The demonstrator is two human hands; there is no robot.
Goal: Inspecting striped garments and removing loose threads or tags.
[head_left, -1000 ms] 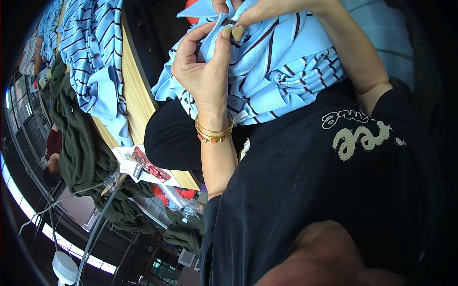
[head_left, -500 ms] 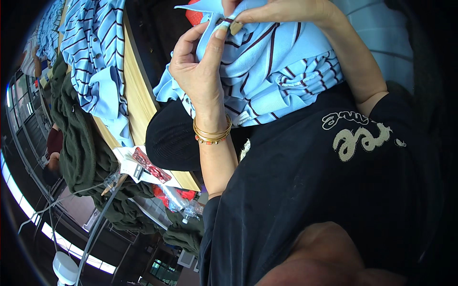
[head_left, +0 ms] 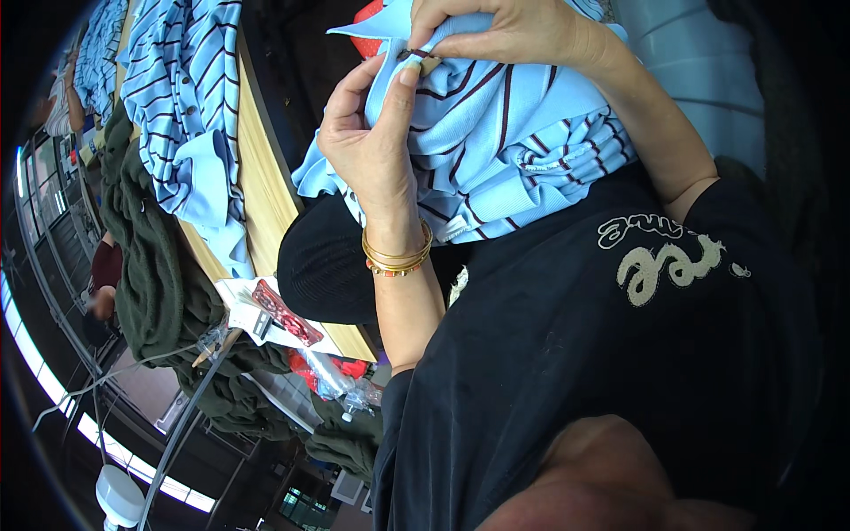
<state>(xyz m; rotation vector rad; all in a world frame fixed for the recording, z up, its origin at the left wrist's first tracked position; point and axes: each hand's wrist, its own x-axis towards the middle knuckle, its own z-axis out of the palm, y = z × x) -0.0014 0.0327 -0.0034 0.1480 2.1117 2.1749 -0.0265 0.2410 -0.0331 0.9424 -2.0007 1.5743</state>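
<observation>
A light blue knit garment with dark stripes (head_left: 478, 115) lies bunched across my lap. My left hand (head_left: 376, 150), with gold bangles at the wrist, pinches its edge between thumb and fingers. Close beside it, my right hand (head_left: 522, 34) pinches the same edge from the right, thumb and forefinger near a dark stripe. Just below where the fingertips meet shows a small tan piece (head_left: 431, 65); its kind I cannot make out. A pale label (head_left: 454, 228) shows on the garment's lower fold.
On the wooden table (head_left: 266, 168) to the left lie more blue striped garments (head_left: 181, 106). Dark green cloth (head_left: 155, 257) hangs beyond it. A red packet (head_left: 285, 311) and a clear plastic bottle (head_left: 341, 389) are near the table's corner. Another person's arm (head_left: 104, 265) shows at far left.
My right hand has come lower into view, its curled fingers now showing above the garment edge. My left hand keeps its pinch. The whole view has shifted slightly.
</observation>
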